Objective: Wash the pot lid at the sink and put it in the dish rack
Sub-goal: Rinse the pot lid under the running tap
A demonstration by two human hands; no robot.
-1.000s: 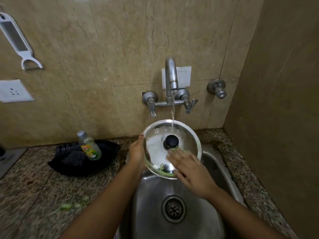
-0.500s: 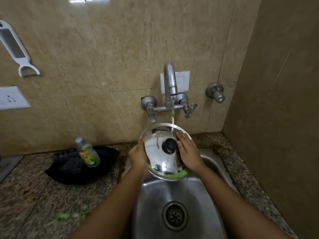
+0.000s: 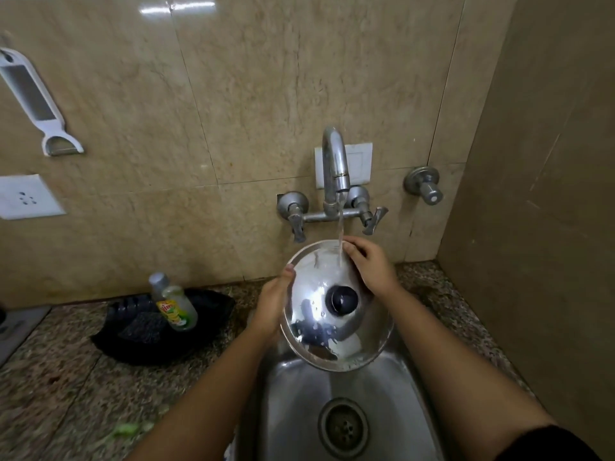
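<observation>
A shiny steel pot lid [image 3: 319, 331] with a black knob [image 3: 342, 299] is held tilted over the steel sink [image 3: 293, 410], knob side facing me. My left hand [image 3: 274, 304] grips its left rim. My right hand [image 3: 371, 266] rests on the lid's upper right rim, fingers curled at the top edge. Water runs from the tap [image 3: 336, 164] onto the lid's top edge, just beside my right fingers. No dish rack is in view.
A black tray [image 3: 133, 334] on the granite counter to the left holds a dish soap bottle [image 3: 174, 307]. A green scrap [image 3: 126, 429] lies on the counter. A white peeler [image 3: 36, 104] and a socket [image 3: 26, 196] are on the tiled wall. A side wall stands close on the right.
My right hand slid from the lid's lower face up along its right side to the top rim. The green residue on the lower rim is gone. The lid tilted more upright.
</observation>
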